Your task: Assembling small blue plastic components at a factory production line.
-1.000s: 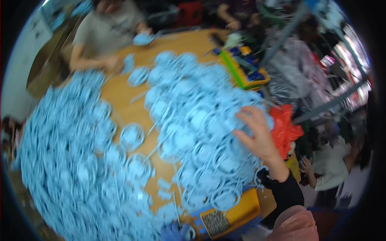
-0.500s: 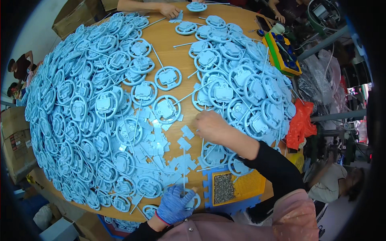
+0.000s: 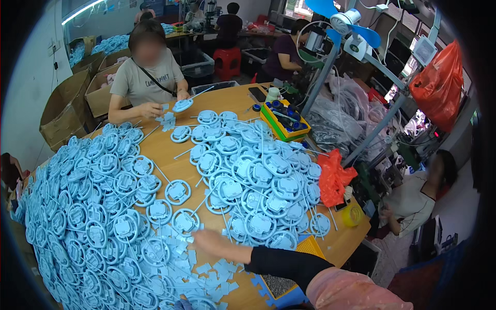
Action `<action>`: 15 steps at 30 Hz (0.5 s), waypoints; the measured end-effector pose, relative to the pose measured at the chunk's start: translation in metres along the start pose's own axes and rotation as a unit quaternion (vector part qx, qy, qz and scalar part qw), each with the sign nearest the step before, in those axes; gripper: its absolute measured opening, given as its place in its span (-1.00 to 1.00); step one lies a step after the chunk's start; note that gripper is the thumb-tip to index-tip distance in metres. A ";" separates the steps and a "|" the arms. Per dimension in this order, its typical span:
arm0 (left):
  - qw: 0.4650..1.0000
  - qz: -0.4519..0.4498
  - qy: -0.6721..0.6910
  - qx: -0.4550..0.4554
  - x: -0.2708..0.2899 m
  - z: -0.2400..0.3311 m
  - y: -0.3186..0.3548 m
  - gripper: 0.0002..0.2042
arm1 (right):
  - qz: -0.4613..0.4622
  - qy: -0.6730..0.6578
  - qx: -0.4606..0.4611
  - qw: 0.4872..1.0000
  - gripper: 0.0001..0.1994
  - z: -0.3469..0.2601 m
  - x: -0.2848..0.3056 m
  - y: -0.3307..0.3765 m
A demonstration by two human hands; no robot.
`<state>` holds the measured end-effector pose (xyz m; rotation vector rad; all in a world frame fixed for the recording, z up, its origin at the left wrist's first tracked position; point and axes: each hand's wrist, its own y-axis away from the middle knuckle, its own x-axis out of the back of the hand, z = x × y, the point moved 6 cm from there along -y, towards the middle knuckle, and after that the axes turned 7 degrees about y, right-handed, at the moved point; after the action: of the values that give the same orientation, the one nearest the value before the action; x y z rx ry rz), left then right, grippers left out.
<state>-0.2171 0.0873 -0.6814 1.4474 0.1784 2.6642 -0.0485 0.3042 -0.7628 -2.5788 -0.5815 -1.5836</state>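
My right hand [image 3: 211, 244] is over the table's middle, its fingers curled down beside a light-blue toy steering wheel [image 3: 185, 222]. The fingertips are hidden, so anything in them cannot be made out. Loose light-blue flat plates [image 3: 222, 267] lie scattered just below this hand. Only a blue-gloved bit of my left hand [image 3: 183, 304] shows at the bottom edge, beside another steering wheel [image 3: 201, 301]; its grip is out of sight. Many such wheels, with thin rods, form a large left heap [image 3: 88, 222] and a smaller right heap [image 3: 258, 186].
By my right forearm, a yellow tray [image 3: 311, 247] of small metal pieces sits on a blue mat. Beyond the right heap are a red plastic bag [image 3: 336, 175] and a yellow-green bin [image 3: 284, 124]. Across the table [image 3: 165, 150], a person holds a wheel. A fan [image 3: 346, 23] hangs right.
The view has tilted up, bringing the far side of the room into sight. My right hand has come closer to the single wheel in the middle. My left hand has nearly left the picture.
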 end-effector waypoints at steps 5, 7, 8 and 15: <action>0.975 0.018 0.221 -0.033 -0.025 0.031 -0.014 -0.09 | 0.071 -0.066 -0.182 0.978 -0.75 0.047 -0.008 -0.023; 0.903 0.031 0.427 -0.025 -0.058 0.039 -0.027 -0.10 | 0.029 -0.110 -0.199 0.973 -0.76 0.064 -0.065 -0.043; 0.843 0.044 0.536 -0.005 -0.088 0.024 -0.029 -0.05 | -0.030 -0.174 -0.133 0.975 -0.76 0.054 -0.083 -0.051; 0.964 -0.005 0.226 -0.140 -0.116 0.038 -0.059 0.00 | 0.004 -0.279 -0.154 0.948 -0.57 0.073 -0.011 0.030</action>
<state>-0.1199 0.1304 -0.7661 0.7445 -0.1532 2.8243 0.0196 0.2916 -0.8027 -3.2806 -0.3648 -0.9834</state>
